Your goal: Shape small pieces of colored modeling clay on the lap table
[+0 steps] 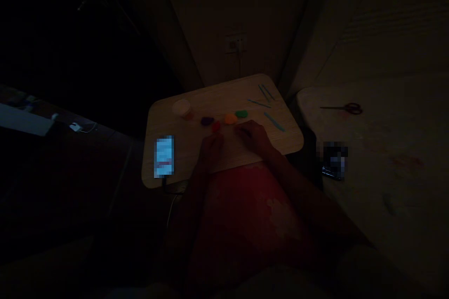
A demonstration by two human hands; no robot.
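The scene is very dark. My left hand (211,147) is over the small wooden table, its fingers curled at a red lump of modelling clay (216,126) that shows at the fingertips. My right hand (253,135) is beside it, fingers bent inward and close together; anything inside them is hidden. Just beyond the right fingertips lies an orange clay lump (230,119), with a green clay lump (241,114) against its far right side. A dark purple clay lump (206,121) sits left of the red one.
A pale round tub (181,108) stands at the table's back left. A lit phone (163,156) lies front left, with a cable. Thin bluish sticks (258,103) and a wider blue tool (274,122) lie right. Scissors (342,109) rest on the pale surface beyond.
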